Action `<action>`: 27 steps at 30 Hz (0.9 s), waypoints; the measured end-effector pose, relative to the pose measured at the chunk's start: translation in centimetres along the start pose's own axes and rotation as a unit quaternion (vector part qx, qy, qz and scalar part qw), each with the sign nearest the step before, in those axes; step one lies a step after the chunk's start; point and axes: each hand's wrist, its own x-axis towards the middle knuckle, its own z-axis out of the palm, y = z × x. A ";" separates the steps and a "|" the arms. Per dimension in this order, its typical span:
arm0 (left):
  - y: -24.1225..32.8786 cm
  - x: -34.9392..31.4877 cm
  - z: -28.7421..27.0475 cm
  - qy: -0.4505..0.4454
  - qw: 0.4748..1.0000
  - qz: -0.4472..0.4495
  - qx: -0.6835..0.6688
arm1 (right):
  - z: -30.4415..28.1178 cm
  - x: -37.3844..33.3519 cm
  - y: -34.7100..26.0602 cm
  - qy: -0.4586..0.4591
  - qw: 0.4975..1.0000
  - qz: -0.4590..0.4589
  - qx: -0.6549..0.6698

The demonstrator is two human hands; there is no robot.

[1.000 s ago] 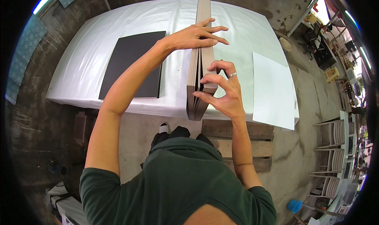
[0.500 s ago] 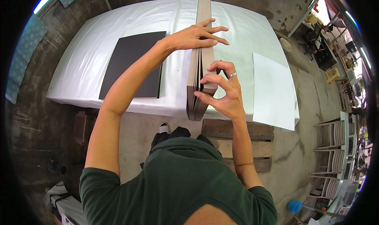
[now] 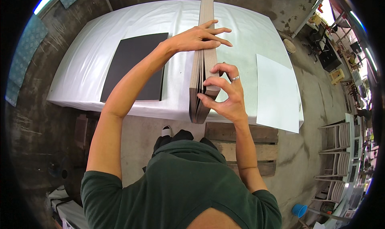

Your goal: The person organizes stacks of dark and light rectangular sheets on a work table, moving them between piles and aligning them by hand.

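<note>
Head view. Board stack, grey-brn., on edge, mid-worktop, dk. gap twd. near end. L hand: grip loose, fingers spread, resting across stack top. R hand: grip pinching stack nr. near end, thumb vs. fingers. Blk. flat panel to L; wht. sheet to R.

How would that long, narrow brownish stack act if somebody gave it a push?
The stack could tip sideways, since it looks narrow and upright. It might fan apart, as dark gaps show between layers at the end nearest the person. It's probably heavy, packed with so many layers.
</note>
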 end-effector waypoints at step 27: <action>-0.1 0.1 0.1 -0.002 1.000 0.009 -0.001 | 0.1 0.1 0.3 -0.006 0.999 -0.023 -0.030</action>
